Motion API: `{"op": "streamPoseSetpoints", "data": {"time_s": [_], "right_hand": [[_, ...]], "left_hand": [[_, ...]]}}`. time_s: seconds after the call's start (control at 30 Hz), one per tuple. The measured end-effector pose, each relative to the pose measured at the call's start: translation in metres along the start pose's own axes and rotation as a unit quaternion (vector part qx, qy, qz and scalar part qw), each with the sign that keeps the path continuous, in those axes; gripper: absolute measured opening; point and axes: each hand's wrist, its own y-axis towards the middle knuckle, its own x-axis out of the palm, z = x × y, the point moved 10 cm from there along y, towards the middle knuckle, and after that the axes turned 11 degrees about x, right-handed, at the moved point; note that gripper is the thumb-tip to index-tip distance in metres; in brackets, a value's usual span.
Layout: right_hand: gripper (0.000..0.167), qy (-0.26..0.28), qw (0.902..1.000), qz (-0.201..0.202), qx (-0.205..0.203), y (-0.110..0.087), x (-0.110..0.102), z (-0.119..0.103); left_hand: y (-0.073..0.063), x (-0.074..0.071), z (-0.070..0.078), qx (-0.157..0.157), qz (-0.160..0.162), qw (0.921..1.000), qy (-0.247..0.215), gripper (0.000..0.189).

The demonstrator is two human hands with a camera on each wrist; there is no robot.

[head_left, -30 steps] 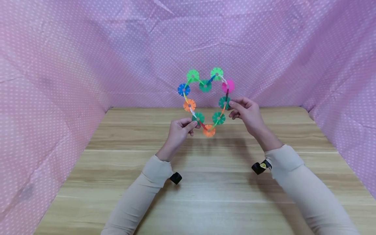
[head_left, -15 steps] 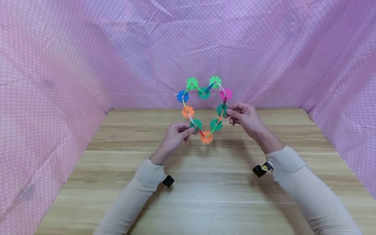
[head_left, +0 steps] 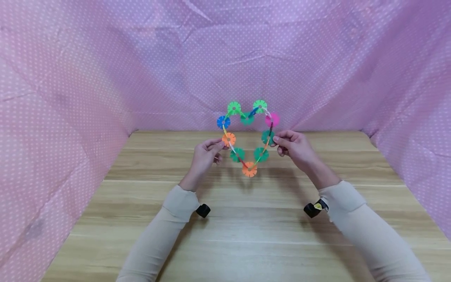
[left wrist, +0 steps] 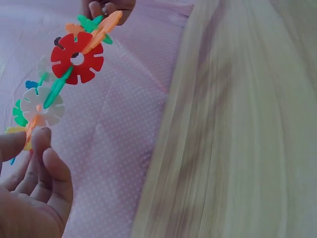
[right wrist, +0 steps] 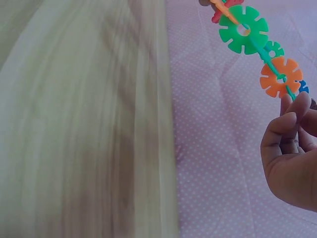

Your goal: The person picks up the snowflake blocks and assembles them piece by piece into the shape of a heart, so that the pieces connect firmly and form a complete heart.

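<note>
A heart-shaped ring of slotted plastic snowflake discs (head_left: 247, 119) is held upright above the far part of the table in the head view. My left hand (head_left: 204, 159) pinches the orange disc (head_left: 230, 139) on the heart's left side. On the opposite side, my right hand (head_left: 298, 150) holds a dark green disc (head_left: 267, 137) between thumb and fingers. An orange disc (head_left: 249, 170) forms the bottom tip. In the left wrist view, a red disc (left wrist: 91, 62) and a white disc (left wrist: 53, 105) show edge links between them. The right wrist view shows a green disc (right wrist: 256, 30) above the fingers.
Beneath the hands lies a wood-grain table (head_left: 246, 235). Pink dotted cloth (head_left: 190, 66) hangs behind it and along both sides. Black wrist cameras sit at the left cuff (head_left: 202, 210) and the right cuff (head_left: 311, 210).
The disc heart has come down toward the table. My left hand has shifted its pinch from the lower-left green disc up to the orange one. My right hand keeps its hold and lowers too.
</note>
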Motion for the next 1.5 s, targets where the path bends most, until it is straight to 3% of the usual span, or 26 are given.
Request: {"op": "streamPoseSetpoints", "data": {"time_s": [0.13,0.4,0.67,0.83,1.03,1.2,1.5], "right_hand": [[0.008,0.002,0.9999,-0.002,0.012,0.001,0.000,0.007],[0.006,-0.006,0.9995,0.008,0.031,0.005,-0.004,0.023],[0.014,-0.070,0.9949,0.027,0.067,0.011,-0.010,0.054],[0.026,-0.112,0.9885,0.033,0.096,0.013,-0.012,0.072],[0.027,-0.155,0.9769,0.025,0.146,0.014,-0.012,0.093],[0.025,-0.139,0.9739,0.033,0.177,0.014,-0.014,0.105],[0.025,-0.147,0.9698,0.047,0.188,0.015,-0.019,0.108]], "left_hand": [[0.003,-0.003,-0.002,0.002,0.024,0.9997,-0.010,0.023],[0.005,-0.005,-0.009,-0.005,0.036,0.9993,0.001,0.018],[0.003,-0.013,-0.026,-0.052,0.042,0.9970,0.039,0.016],[0.003,-0.013,-0.042,-0.080,0.011,0.9920,0.097,0.013],[0.004,-0.011,-0.059,-0.107,-0.036,0.9788,0.171,0.010],[0.005,-0.008,-0.061,-0.102,-0.058,0.9717,0.205,0.009],[0.004,-0.002,-0.065,-0.116,-0.088,0.9602,0.238,0.007]]}}
